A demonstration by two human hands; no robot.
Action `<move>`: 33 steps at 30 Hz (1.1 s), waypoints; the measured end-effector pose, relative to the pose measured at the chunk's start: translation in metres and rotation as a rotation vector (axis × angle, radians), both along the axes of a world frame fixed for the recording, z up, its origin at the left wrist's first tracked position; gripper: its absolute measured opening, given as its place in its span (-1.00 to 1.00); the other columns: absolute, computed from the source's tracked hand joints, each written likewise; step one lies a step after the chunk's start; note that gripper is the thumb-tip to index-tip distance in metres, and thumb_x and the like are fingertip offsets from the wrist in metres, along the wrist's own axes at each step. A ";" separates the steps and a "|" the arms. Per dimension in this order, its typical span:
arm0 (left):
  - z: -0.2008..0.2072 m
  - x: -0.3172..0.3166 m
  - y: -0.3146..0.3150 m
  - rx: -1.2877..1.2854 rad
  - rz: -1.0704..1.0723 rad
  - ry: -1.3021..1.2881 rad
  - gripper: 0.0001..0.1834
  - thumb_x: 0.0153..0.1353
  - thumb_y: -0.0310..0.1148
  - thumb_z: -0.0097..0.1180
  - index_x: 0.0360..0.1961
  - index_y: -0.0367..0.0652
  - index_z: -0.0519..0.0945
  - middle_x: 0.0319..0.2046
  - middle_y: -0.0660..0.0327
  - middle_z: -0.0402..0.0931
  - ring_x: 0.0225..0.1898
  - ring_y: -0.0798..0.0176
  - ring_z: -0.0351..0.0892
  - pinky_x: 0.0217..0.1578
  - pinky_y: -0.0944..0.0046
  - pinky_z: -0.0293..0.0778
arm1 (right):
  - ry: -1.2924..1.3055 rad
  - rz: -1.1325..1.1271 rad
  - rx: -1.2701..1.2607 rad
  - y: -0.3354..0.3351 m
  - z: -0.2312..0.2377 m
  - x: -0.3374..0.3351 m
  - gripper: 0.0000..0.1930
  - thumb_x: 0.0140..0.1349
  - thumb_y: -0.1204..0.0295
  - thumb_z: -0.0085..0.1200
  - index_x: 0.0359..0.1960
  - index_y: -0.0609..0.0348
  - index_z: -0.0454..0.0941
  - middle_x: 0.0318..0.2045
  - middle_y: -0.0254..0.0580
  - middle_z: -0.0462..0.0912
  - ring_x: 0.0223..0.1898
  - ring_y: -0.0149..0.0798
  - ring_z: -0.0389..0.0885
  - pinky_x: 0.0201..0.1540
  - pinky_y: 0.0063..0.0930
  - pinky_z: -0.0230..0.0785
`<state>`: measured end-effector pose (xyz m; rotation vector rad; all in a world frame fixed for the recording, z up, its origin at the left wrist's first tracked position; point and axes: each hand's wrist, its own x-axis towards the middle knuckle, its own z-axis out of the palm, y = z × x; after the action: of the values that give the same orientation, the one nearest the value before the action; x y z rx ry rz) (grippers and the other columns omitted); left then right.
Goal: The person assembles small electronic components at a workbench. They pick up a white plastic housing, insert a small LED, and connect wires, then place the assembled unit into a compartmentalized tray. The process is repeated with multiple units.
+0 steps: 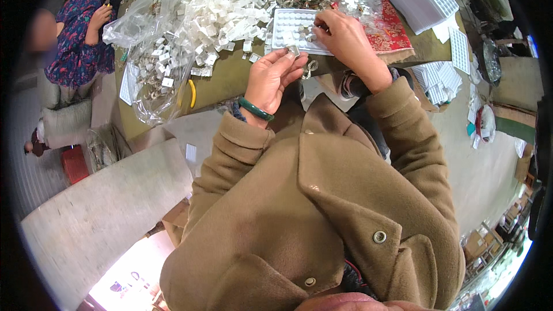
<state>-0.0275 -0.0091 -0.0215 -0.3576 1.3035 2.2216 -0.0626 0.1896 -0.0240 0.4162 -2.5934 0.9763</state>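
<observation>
White piece [294, 51] sits pinched between thumb and fingers in the left hand's [271, 75] grip, at the near edge of the tray [282, 22]; the right hand [344, 35] curls over its right side, contents unclear.

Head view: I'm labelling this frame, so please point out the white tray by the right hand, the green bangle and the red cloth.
White tray [292, 18], head view: pocketed surface near far edge.
Green bangle [254, 110], head view: middle of visible band.
Red cloth [391, 33], head view: patterned surface.
</observation>
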 end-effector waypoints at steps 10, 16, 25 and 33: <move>-0.010 0.006 0.001 -0.008 -0.039 0.086 -0.81 0.23 -0.50 0.14 -0.13 -0.32 0.58 -0.33 0.21 0.62 -0.31 0.38 0.64 -0.32 0.44 0.60 | -0.032 0.126 -0.101 -0.026 0.010 0.042 -0.85 0.17 0.44 0.12 -0.34 0.21 0.40 -0.43 0.03 0.51 -0.36 0.16 0.53 -0.38 -0.09 0.38; -0.005 0.009 -0.003 0.012 0.015 0.111 -0.71 0.20 -0.48 0.20 -0.05 -0.34 0.57 -0.25 0.22 0.62 -0.27 0.42 0.63 -0.27 0.46 0.60 | -0.049 0.166 -0.237 -0.032 0.025 0.042 -0.94 0.13 0.58 0.13 -0.36 0.24 0.53 -0.47 -0.03 0.54 -0.43 0.09 0.57 -0.41 -0.20 0.40; -0.021 0.009 0.000 0.067 0.075 0.011 -0.75 0.29 -0.39 0.16 -0.04 -0.25 0.58 -0.25 0.28 0.63 -0.28 0.47 0.62 -0.27 0.53 0.58 | -0.312 0.114 -0.636 -0.030 0.009 0.045 -0.89 0.15 0.61 0.12 -0.30 0.26 0.65 -0.45 -0.03 0.60 -0.46 -0.03 0.63 -0.42 -0.34 0.46; -0.018 0.006 0.005 -0.103 0.055 0.054 -0.81 0.33 -0.26 0.10 -0.25 -0.17 0.60 -0.32 0.30 0.64 -0.37 0.52 0.59 -0.42 0.52 0.47 | 0.032 -0.057 0.014 -0.018 -0.007 0.023 -0.88 0.17 0.50 0.14 -0.27 0.20 0.60 -0.33 -0.08 0.58 -0.34 0.04 0.60 -0.31 -0.23 0.46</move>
<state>-0.0211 -0.0042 -0.0398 -0.3782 1.4571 2.2284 -0.0397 0.1718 -0.0308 0.3559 -2.5707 0.9249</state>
